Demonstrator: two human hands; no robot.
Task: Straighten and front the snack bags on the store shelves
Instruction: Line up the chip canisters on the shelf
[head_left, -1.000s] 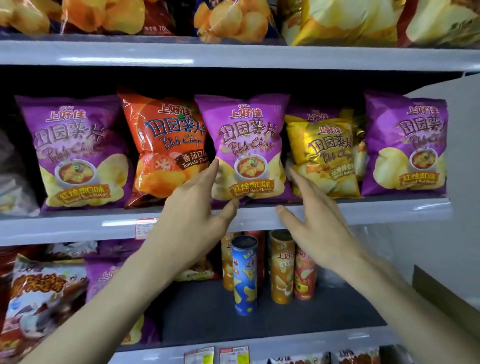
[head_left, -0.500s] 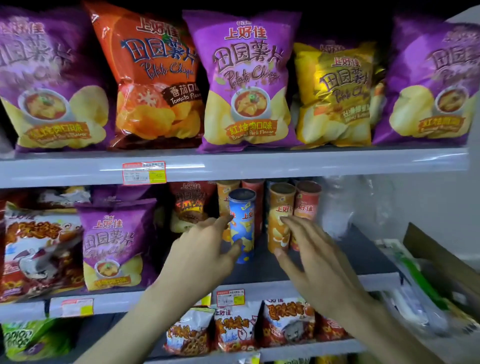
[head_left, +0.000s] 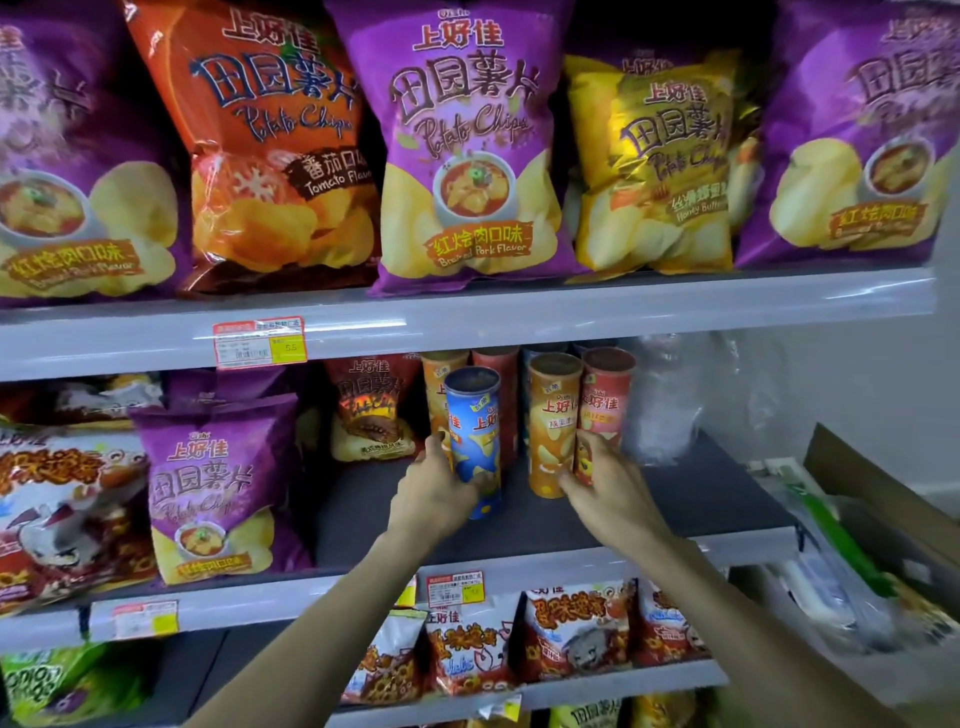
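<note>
On the middle shelf (head_left: 675, 499) stand several chip cans. My left hand (head_left: 434, 493) grips the lower part of the blue can (head_left: 474, 421). My right hand (head_left: 605, 488) wraps around the bases of the orange can (head_left: 551, 415) and the red can (head_left: 605, 400) beside it. More cans stand behind them. A purple chip bag (head_left: 218, 483) stands at the left of the same shelf, with a dark red bag (head_left: 371, 405) further back. The upper shelf carries purple (head_left: 457, 145), orange (head_left: 270, 145) and yellow (head_left: 660, 166) chip bags, upright and facing front.
The grey upper shelf edge (head_left: 571, 312) with a price tag (head_left: 260, 343) hangs just above the cans. Clear plastic wrap (head_left: 670, 400) lies right of the cans. A cardboard box (head_left: 883, 519) with packets stands at the right. Small snack bags (head_left: 571, 634) fill the lower shelf.
Both hands dropped from the purple bag on the upper shelf to the middle shelf and closed on the cans. The view moved down and closer.
</note>
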